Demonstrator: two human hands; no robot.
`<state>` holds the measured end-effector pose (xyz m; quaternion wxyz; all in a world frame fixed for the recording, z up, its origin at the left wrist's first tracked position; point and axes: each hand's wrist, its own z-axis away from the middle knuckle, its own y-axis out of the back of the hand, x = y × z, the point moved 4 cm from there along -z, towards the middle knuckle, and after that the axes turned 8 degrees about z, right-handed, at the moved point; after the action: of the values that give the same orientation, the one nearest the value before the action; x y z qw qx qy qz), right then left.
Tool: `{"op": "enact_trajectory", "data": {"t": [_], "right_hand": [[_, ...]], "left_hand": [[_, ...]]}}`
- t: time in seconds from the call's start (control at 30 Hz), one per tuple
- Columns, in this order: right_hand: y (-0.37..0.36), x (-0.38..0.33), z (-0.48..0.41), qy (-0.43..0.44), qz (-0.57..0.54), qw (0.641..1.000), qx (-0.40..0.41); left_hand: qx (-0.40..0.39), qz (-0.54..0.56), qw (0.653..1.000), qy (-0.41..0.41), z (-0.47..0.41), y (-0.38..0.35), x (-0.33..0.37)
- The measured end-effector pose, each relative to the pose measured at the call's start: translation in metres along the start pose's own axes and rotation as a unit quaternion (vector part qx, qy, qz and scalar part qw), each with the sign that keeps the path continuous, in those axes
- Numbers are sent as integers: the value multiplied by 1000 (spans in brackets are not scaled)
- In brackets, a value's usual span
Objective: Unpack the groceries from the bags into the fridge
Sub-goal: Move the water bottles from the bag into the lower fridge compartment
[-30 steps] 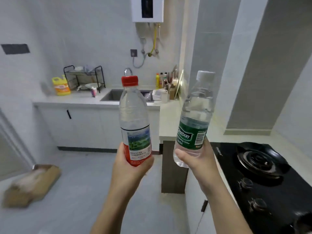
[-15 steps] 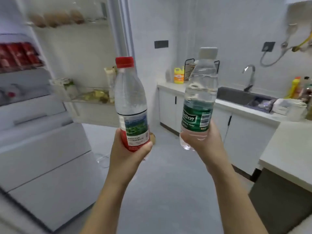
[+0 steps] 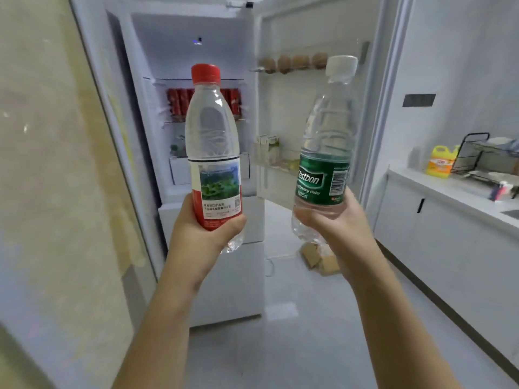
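My left hand (image 3: 196, 234) grips a clear water bottle with a red cap and red label (image 3: 213, 153) by its lower part, held upright. My right hand (image 3: 334, 220) grips a second water bottle with a white cap and green label (image 3: 325, 153), tilted slightly right. Both are raised in front of the white fridge (image 3: 193, 51), whose upper door (image 3: 314, 122) stands open to the right. Red cans (image 3: 177, 105) line a middle shelf inside. Brown eggs (image 3: 292, 63) sit in the top door rack, and small packets (image 3: 268, 148) in a lower door rack.
A beige wall (image 3: 56, 192) stands close on the left. A white counter with cabinets (image 3: 449, 192) runs along the right, carrying a yellow detergent jug (image 3: 441, 162) and a black dish rack (image 3: 486, 155). A cardboard box (image 3: 320, 258) lies on the grey floor by the fridge.
The view has swung left from the sink counter to face the open fridge straight on. Both hands keep the same hold on the two bottles.
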<state>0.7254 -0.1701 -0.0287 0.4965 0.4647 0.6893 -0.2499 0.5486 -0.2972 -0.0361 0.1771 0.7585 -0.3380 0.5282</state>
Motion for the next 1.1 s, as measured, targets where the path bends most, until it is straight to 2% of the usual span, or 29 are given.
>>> {"op": "enact_trajectory", "data": {"t": [0.2, 0.47, 1.1], "right_hand": [[-61, -18, -4, 6, -8, 999, -30], [-112, -23, -7, 3, -19, 998, -55], [-112, 16, -66, 6, -31, 993, -114]], "left_hand": [[37, -24, 999, -13, -6, 59, 13], [61, -55, 997, -15, -8, 93, 15], [153, -57, 987, 4, -28, 59, -23]]}}
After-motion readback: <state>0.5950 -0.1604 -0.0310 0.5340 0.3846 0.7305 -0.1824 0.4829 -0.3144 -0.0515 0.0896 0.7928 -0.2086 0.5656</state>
